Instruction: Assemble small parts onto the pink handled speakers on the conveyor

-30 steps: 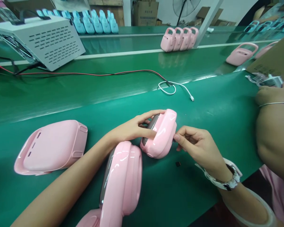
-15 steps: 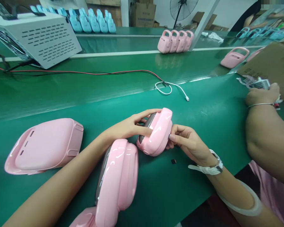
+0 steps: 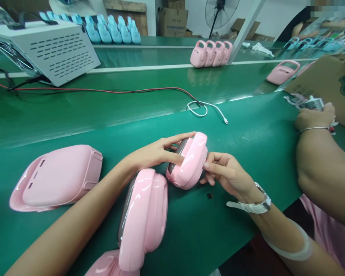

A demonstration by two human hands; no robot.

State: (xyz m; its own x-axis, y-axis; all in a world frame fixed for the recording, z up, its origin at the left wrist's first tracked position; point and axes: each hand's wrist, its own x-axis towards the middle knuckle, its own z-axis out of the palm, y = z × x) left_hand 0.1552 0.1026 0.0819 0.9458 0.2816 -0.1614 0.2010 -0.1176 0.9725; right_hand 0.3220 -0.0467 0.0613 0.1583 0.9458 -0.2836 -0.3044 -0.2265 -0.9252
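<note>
A glossy pink handled device (image 3: 191, 163) stands on edge on the green belt (image 3: 261, 153). My left hand (image 3: 156, 153) grips its left face, fingers across the dark front panel. My right hand (image 3: 227, 174), a white watch on its wrist, pinches at the device's right side with fingertips touching the shell. A second pink device (image 3: 145, 214) stands upright just in front of my left forearm. A third pink device (image 3: 57, 178) lies flat at the left. A tiny black chip (image 3: 209, 196) lies on the belt under my right hand.
A white vented box (image 3: 46, 46) with red and black wires (image 3: 103, 91) sits at the far left. A white cable (image 3: 207, 109) lies mid-belt. Rows of blue units (image 3: 109, 30) and pink units (image 3: 211, 53) stand behind. A co-worker's arm (image 3: 324, 161) and a cardboard box (image 3: 330, 82) are at the right.
My right hand has moved in from a small gap to touch the pink device's right side. My left hand keeps its grip. The view has shifted slightly.
</note>
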